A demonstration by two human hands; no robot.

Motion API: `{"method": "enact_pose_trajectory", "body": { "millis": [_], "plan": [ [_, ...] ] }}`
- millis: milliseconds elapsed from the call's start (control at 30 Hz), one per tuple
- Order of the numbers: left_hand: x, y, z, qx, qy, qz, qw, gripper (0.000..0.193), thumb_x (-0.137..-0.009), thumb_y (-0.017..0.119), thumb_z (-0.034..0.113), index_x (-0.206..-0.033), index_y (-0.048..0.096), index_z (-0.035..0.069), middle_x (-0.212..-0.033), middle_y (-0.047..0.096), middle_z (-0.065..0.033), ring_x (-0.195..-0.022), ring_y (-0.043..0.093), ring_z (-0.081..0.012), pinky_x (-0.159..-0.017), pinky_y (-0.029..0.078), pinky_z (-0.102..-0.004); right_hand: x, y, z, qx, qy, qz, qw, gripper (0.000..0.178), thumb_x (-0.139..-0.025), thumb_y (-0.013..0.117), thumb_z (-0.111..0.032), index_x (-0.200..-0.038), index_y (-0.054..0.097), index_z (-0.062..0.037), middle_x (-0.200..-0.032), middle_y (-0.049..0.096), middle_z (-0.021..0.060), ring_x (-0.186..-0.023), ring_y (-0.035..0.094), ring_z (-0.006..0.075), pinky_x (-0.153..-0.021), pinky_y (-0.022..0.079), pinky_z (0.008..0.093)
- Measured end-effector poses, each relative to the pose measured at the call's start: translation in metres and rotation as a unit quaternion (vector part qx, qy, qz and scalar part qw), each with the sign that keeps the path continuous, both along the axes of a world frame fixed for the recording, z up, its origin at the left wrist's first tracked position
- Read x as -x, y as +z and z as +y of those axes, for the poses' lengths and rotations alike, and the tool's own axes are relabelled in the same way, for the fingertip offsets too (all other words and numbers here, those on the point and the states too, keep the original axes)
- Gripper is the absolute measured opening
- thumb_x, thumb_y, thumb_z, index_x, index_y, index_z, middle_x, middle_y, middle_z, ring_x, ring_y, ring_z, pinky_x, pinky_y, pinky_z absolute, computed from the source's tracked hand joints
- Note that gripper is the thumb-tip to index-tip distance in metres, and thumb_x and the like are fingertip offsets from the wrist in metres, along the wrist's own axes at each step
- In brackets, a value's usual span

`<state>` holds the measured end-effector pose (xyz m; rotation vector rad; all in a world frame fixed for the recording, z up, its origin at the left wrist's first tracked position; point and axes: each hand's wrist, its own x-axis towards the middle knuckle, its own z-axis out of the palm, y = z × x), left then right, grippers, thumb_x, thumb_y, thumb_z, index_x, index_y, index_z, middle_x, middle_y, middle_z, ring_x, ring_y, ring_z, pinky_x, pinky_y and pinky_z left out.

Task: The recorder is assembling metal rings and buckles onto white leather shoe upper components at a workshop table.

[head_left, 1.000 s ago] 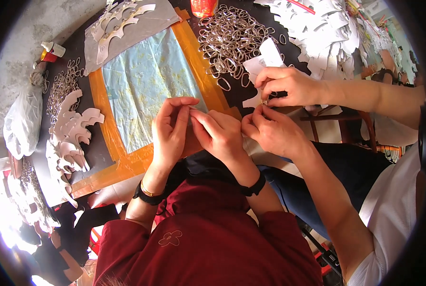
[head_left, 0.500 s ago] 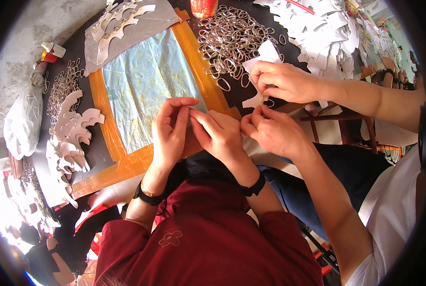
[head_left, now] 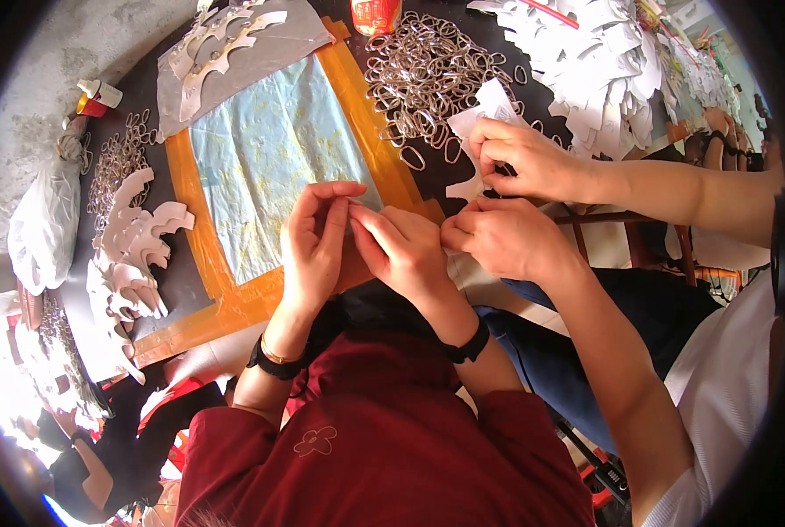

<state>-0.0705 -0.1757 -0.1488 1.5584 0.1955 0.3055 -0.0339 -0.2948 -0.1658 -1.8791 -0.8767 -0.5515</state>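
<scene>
Left grip (head_left: 313, 253) touching right grip (head_left: 410, 252), blue sheet (head_left: 274, 145) beyond.

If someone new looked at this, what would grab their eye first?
Probably the pale blue sheet, framed in orange-brown tape, just left of centre. To its right, a gleaming heap of metal rings stands out, with white cut pieces piled at upper right. The person's left hand and right hand meet near the sheet's lower right corner.
</scene>
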Motion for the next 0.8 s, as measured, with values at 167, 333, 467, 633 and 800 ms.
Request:
{"method": "enact_pose_trajectory", "body": {
  "millis": [167,333,467,633,800],
  "plan": [
    [-0.0002,0.0023,0.0000,-0.018,0.008,-0.007,1.000,0.013,-0.092,0.046,0.000,-0.099,0.057,-0.001,-0.097,0.064,-0.0080,-0.085,0.058,-0.0095,-0.079,0.046,-0.0236,0.0008,0.0000,0.0002,0.001,0.000,0.002,1.000,0.019,-0.075,0.066,-0.001,-0.093,0.062,-0.0038,-0.061,0.051,0.0047,-0.050,0.053,0.0197,-0.045,0.040,0.0326],
    [-0.0005,0.0001,0.0002,-0.022,0.010,-0.008,1.000,0.014,-0.092,0.045,-0.001,-0.099,0.057,-0.001,-0.096,0.065,-0.0083,-0.084,0.059,-0.0102,-0.079,0.046,-0.0237,0.0007,-0.0007,0.0002,0.007,0.000,0.007,1.000,0.018,-0.076,0.065,-0.002,-0.094,0.062,-0.0039,-0.061,0.050,0.0051,-0.051,0.054,0.0200,-0.045,0.040,0.0329],
    [-0.0005,0.0004,0.0008,-0.023,0.010,-0.008,1.000,0.014,-0.092,0.045,-0.001,-0.099,0.057,-0.001,-0.096,0.065,-0.0082,-0.084,0.059,-0.0102,-0.079,0.046,-0.0239,0.0006,-0.0007,0.0015,0.004,0.001,0.006,1.000,0.018,-0.076,0.065,-0.002,-0.093,0.062,-0.0037,-0.061,0.050,0.0053,-0.051,0.053,0.0201,-0.046,0.040,0.0332],
    [-0.0005,0.0002,0.0009,-0.029,0.009,-0.005,1.000,0.014,-0.092,0.045,0.000,-0.099,0.057,-0.001,-0.097,0.065,-0.0080,-0.084,0.059,-0.0103,-0.079,0.046,-0.0240,0.0003,0.0012,0.0009,0.008,0.000,0.006,1.000,0.018,-0.076,0.065,-0.002,-0.093,0.063,-0.0035,-0.060,0.050,0.0054,-0.051,0.053,0.0201,-0.045,0.040,0.0337],
    [0.0001,0.0022,-0.0006,-0.013,0.003,-0.001,1.000,0.014,-0.093,0.044,0.000,-0.100,0.056,-0.001,-0.099,0.063,-0.0081,-0.086,0.058,-0.0102,-0.080,0.045,-0.0236,0.0003,0.0024,-0.0004,0.011,0.000,0.009,1.000,0.017,-0.076,0.065,-0.003,-0.093,0.063,-0.0040,-0.060,0.050,0.0050,-0.050,0.053,0.0199,-0.045,0.039,0.0333]
  ]
}}
